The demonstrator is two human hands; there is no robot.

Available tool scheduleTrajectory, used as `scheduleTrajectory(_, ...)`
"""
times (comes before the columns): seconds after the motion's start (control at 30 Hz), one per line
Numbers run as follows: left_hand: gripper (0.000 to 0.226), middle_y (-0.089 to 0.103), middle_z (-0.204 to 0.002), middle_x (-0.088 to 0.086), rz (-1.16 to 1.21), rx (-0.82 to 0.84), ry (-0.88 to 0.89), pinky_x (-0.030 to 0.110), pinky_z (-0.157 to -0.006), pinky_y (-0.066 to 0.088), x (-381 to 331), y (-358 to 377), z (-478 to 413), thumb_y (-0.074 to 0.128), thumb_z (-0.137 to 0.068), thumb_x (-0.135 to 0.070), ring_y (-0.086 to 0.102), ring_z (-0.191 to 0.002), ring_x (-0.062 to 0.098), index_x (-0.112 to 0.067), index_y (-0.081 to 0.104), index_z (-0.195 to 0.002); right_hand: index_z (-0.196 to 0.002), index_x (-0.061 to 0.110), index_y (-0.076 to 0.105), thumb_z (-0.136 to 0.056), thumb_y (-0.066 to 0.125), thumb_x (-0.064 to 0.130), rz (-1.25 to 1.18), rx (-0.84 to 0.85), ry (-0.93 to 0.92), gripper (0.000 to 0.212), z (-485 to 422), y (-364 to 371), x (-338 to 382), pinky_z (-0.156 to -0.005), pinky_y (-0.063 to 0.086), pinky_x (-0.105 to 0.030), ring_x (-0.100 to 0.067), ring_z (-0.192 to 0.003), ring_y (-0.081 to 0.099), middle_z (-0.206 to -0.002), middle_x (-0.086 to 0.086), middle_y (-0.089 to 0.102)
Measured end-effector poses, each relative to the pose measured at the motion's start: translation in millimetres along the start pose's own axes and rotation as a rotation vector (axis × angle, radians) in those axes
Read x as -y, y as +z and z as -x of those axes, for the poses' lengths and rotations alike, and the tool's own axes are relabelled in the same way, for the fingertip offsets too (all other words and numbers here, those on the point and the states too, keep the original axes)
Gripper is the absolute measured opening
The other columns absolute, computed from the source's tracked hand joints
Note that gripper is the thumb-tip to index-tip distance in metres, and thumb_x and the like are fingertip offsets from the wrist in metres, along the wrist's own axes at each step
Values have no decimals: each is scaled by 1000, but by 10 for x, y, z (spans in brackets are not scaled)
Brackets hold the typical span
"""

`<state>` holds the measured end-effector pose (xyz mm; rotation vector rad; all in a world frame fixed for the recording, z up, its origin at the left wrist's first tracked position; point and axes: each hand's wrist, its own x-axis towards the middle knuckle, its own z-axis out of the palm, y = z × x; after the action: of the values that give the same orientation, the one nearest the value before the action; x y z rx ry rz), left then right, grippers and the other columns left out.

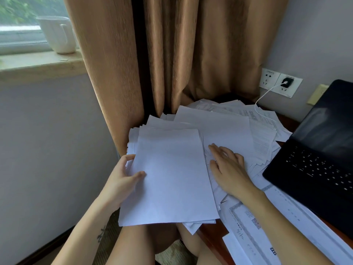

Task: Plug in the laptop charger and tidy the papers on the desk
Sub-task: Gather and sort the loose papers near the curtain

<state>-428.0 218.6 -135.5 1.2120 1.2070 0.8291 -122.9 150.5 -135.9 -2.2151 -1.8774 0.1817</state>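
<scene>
Where brown desk (210,240) meets grey wall, tan curtain (172,54) at 12 o'clock, mug (57,35) on sill (38,64) at 10, charger (286,82) in socket (291,90) at 2, laptop (315,159) at 3, print on loose papers (229,127) unreadable, left hand (122,180) pinching a stack (172,178) at centre, right hand (227,169) flat, fingers straight, pressing the papers.

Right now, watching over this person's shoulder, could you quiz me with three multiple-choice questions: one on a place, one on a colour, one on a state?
1. Where does the white mug stand? A on the floor; B on the windowsill; C on a chair.
2. What colour is the laptop? A silver; B black; C white.
3. Is the charger plug: A pushed into the wall socket; B lying loose on the desk; C missing?
Answers: B, it stands by the window; B, lid and keyboard are black; A, its white cable drops from the socket onto the papers.
</scene>
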Motion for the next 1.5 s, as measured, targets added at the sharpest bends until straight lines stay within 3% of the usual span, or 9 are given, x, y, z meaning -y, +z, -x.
scheduleTrajectory(0.33,31,75,-111,0,1,-116,8,49,-83,62,44,48,34,66,-98,-3,78,-88,26,-31,67,-110,-160,21,21,-106,24,47,128,-98,254,59,-110,-10,-333,-117,12,-45,-22,-152,9,-169,2,11)
scheduleTrajectory(0.5,32,75,-110,-1,34,-140,-10,53,-88,61,115,-34,75,67,-98,-3,77,-90,29,-30,67,-115,-156,26,30,-103,40,40,40,-125,78,56,-111,-35,-318,-119,9,-43,-20,-149,3,-168,1,10)
scheduleTrajectory(0.73,30,79,-97,-6,87,-140,-56,54,-86,60,171,-215,138,66,-99,-2,77,-88,34,-28,67,-114,-153,44,30,-91,54,52,-164,63,-129,67,-96,-48,-345,-123,-10,-39,-4,-150,-10,-165,17,8)
scheduleTrajectory(0.83,29,79,-99,-3,102,-123,-75,52,-83,61,174,-241,142,64,-100,-2,78,-85,33,-26,66,-115,-151,45,37,-93,61,58,-152,50,-169,64,-118,-57,-412,-124,-5,-37,-3,-150,-4,-162,21,17)
scheduleTrajectory(0.93,26,79,-104,2,109,-96,-86,52,-84,60,178,-245,137,62,-101,-1,77,-86,34,-22,66,-115,-144,36,51,-93,45,69,-25,-116,-208,61,-152,-32,-441,-115,8,-26,-13,-142,21,-154,15,37)
scheduleTrajectory(1.03,29,79,-111,1,139,-52,-89,54,-90,59,167,-262,150,60,-102,-2,77,-94,36,-24,67,-120,-131,30,64,-101,43,54,64,-234,-281,44,-149,7,-385,-100,19,-25,-14,-123,37,-135,11,57)
scheduleTrajectory(1.13,33,78,-115,4,157,-24,-86,56,-95,57,156,-270,177,60,-102,-2,75,-99,39,-28,69,-122,-124,31,68,-103,54,37,-137,-228,-217,26,-106,34,-215,-100,23,-27,-14,-119,37,-126,17,56)
scheduleTrajectory(1.27,33,79,-111,8,150,-26,-84,55,-94,57,142,-260,187,62,-102,-5,76,-97,39,-33,72,-117,-120,37,66,-102,52,44,-600,5,-27,24,-33,31,193,-108,25,-21,-5,-123,32,-125,19,53)
scheduleTrajectory(1.5,25,80,-109,9,165,-33,-97,49,-91,58,137,-247,180,66,-101,-13,78,-93,36,-29,71,-119,-122,21,54,-93,71,16,-1193,-1,192,33,-15,26,461,-82,50,-17,-13,-107,67,-114,1,70)
